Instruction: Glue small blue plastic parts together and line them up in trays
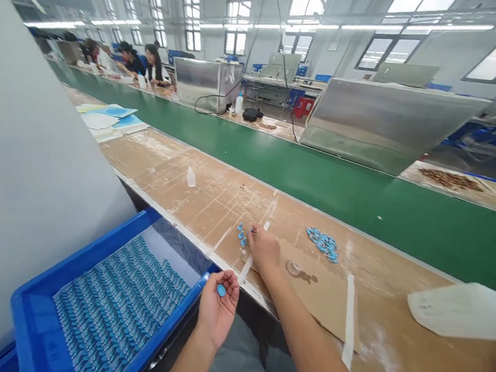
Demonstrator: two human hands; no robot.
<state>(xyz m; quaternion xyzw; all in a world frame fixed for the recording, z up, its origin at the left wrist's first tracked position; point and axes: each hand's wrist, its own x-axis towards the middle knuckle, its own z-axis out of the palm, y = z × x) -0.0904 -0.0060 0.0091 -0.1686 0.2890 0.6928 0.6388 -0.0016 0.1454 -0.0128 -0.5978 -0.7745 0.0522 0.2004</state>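
Observation:
My left hand is turned palm up near the table's front edge, its fingers curled around a small round blue disc. Over the brown table, my right hand has its fingers pinched together, with a bit of blue showing at the fingertips. Right beside those fingertips stand several small blue pieces in a short row. A loose pile of blue pieces lies farther right. Under my right forearm is a flat cardboard sheet with a ring-shaped mark.
At lower left, a blue tray holds many rows of blue pieces. A small white bottle stands on the table; a larger white bottle lies at right. Beyond runs a green conveyor belt. Several people sit at the far left.

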